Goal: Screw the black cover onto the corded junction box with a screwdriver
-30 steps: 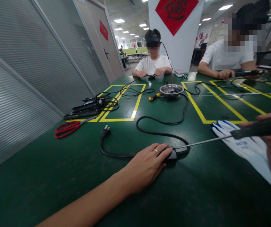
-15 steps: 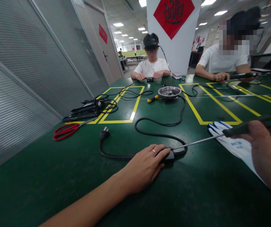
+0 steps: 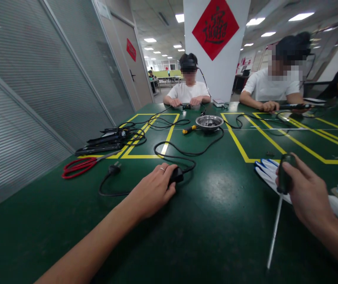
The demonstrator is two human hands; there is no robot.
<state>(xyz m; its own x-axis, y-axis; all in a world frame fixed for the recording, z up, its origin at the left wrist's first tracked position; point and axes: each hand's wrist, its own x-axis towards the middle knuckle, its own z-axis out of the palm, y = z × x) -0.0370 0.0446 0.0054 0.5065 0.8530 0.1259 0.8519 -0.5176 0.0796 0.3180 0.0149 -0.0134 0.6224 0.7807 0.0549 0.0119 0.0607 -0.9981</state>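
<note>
My left hand (image 3: 154, 187) is closed over a small black box (image 3: 177, 176) on a black power cord. From the box the cord (image 3: 171, 144) loops away toward the metal bowl, and its other end carries a two-pin plug (image 3: 115, 169) left of my hand. In my right hand (image 3: 307, 191) is a screwdriver (image 3: 285, 179), gripped by its dark green handle. Its long thin blade points down toward me, apart from the box. Beneath and behind that hand lies a white glove (image 3: 268, 173) with blue edging.
Red-handled scissors (image 3: 79, 167) and a heap of black devices with cables (image 3: 104, 142) lie left. A metal bowl (image 3: 209, 123) holds small dark parts, beside a yellow-black handled tool (image 3: 189, 129). Yellow tape (image 3: 247, 161) marks the green table. Two people sit opposite, hands on devices.
The screwdriver's tip has left the black box; my right hand has swung the blade down toward me. My left hand has shifted left with the box, dragging the cord and plug.
</note>
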